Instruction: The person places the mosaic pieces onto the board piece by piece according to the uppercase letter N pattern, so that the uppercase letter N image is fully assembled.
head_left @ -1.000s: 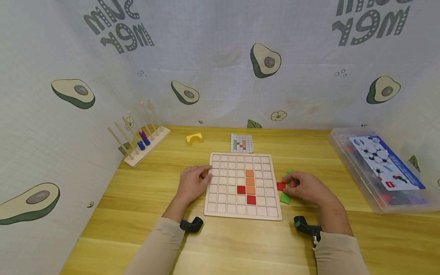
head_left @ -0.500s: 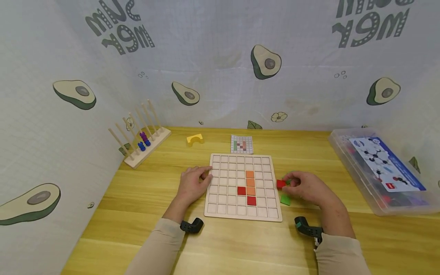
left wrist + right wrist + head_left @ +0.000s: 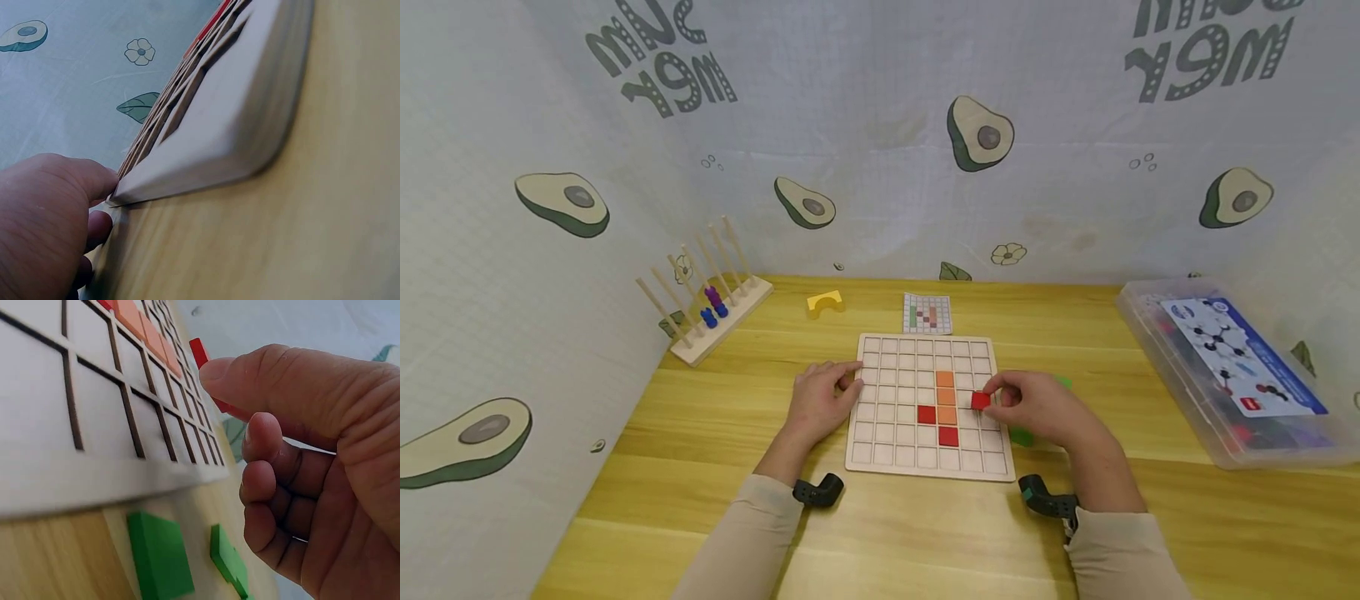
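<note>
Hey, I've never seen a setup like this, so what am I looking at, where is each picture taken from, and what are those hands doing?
There's no robot, just a person's bare left hand and right hand. The wide view comes from a head camera looking forward and down; the two close views come from a wrist camera on each arm.

On the table lies a gridded board holding three orange tiles and two red ones. Beyond it is a card with a coloured grid; further left, a yellow block and a peg stand. A plastic box sits at far right, and green tiles lie beside the board.

The right hand pinches another red tile over the board; the left touches the board's left edge.
</note>
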{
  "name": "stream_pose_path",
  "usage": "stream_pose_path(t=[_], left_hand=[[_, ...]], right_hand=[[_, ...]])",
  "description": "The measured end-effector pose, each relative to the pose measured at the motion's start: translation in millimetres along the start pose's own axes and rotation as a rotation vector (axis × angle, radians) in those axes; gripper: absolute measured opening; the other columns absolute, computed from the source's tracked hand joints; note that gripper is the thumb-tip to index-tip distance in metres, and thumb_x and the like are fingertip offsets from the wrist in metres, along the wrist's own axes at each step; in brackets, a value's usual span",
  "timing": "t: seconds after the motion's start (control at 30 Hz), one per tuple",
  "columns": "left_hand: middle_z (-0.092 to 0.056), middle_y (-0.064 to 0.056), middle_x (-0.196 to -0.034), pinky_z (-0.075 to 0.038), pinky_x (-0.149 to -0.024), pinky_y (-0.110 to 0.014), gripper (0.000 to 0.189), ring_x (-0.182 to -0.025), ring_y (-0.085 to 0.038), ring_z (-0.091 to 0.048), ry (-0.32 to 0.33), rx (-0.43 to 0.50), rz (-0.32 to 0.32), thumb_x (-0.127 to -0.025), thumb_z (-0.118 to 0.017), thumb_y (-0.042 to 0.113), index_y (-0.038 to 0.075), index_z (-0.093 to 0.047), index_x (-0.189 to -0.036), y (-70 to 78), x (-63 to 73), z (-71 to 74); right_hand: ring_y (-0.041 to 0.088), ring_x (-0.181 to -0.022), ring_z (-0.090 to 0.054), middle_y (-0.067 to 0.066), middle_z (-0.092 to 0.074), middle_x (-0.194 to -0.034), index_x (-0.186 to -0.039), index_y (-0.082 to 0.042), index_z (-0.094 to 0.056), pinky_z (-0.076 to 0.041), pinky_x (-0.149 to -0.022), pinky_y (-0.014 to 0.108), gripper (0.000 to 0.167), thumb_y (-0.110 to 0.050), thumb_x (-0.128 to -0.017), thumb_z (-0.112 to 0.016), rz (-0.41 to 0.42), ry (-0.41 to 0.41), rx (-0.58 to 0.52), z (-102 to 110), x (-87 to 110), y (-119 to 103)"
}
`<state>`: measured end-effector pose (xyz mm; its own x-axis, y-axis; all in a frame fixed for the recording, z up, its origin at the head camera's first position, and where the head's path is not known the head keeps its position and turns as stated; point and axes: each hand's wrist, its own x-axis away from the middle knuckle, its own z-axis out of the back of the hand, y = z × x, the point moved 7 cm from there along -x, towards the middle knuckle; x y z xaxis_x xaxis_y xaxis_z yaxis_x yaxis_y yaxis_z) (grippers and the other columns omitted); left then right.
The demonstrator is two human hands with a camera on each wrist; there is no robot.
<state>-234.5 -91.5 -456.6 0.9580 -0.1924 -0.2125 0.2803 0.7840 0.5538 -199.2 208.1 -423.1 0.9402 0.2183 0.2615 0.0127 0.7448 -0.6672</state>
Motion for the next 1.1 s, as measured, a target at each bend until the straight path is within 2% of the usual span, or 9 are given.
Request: stream_pose_path(t=[0.33,0.6,0.77,1.1], left_hand=[[-0.064,0.005,-0.082,-0.034,-0.079,-0.034,0.032,-0.08,-0.016,-0.049,-0.005,0.004,0.0,-0.098,-0.067,0.03,0.019,-0.073,-0.127,-0.4,-0.5,-0.1],[-0.064,0.006,-0.081,-0.036,-0.081,-0.035,0.031,-0.081,-0.016,-0.051,0.004,-0.007,-0.009,-0.098,-0.067,0.03,0.02,-0.073,-0.126,-0.3,-0.9,-0.2],[-0.063,0.006,-0.08,-0.036,-0.08,-0.035,0.031,-0.082,-0.017,-0.051,0.004,-0.005,-0.005,-0.098,-0.067,0.03,0.019,-0.073,-0.126,-1.2,-1.3,-0.8],[-0.063,0.006,-0.081,-0.033,-0.078,-0.034,0.031,-0.081,-0.016,-0.05,0.003,0.0,-0.001,-0.097,-0.067,0.03,0.02,-0.074,-0.126,-3.0,-1.6,-2.4]], right_hand=[[0.016,-0.069,-0.047,0.001,-0.052,-0.076,-0.104,-0.012,-0.069,-0.037,-0.061,0.028,0.02,-0.02,-0.088,-0.078,0.086,-0.019,0.063,-19.5,-11.7,-26.0],[0.015,-0.068,-0.047,-0.001,-0.053,-0.075,-0.1,-0.014,-0.069,-0.036,-0.061,0.027,0.015,-0.019,-0.088,-0.078,0.152,-0.017,0.085,-33.3,-20.9,-36.4],[0.013,-0.068,-0.049,-0.003,-0.053,-0.073,-0.101,-0.014,-0.068,-0.039,-0.063,0.027,0.014,-0.02,-0.09,-0.076,0.204,-0.013,0.138,-41.6,-28.9,-44.4],[0.013,-0.06,-0.048,-0.002,-0.053,-0.07,-0.107,-0.014,-0.07,-0.039,-0.059,0.028,0.016,-0.02,-0.092,-0.073,0.175,-0.023,0.129,-58.3,-39.6,-59.2]])
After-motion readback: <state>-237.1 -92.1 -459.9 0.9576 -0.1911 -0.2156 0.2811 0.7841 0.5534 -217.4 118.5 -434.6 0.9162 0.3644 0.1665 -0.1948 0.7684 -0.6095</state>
